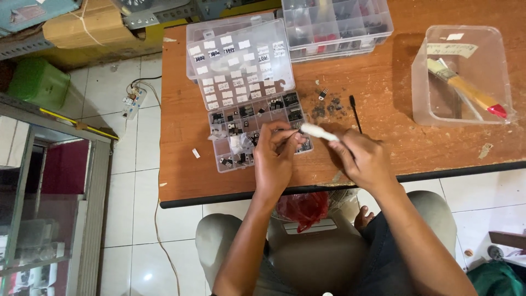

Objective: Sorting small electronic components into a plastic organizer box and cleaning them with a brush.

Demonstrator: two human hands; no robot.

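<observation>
My left hand [275, 159] hovers over the near right corner of an open clear compartment box [222, 149] of small black electronic parts, its fingers pinched together on something too small to make out. My right hand [361, 160] grips a white pen-shaped tool [318, 132] whose tip points left toward my left fingertips. The box's lid [241, 63], covered in small white labels, stands open behind it. Both hands are above the front of a brown wooden table [186, 175].
A second clear organizer box [334, 24] sits at the back. A clear plastic tub [466, 77] with a brush inside stands at right. Loose black parts [329, 104] and a thin black stick [355, 112] lie mid-table. A power strip [134, 102] lies on the tiled floor at left.
</observation>
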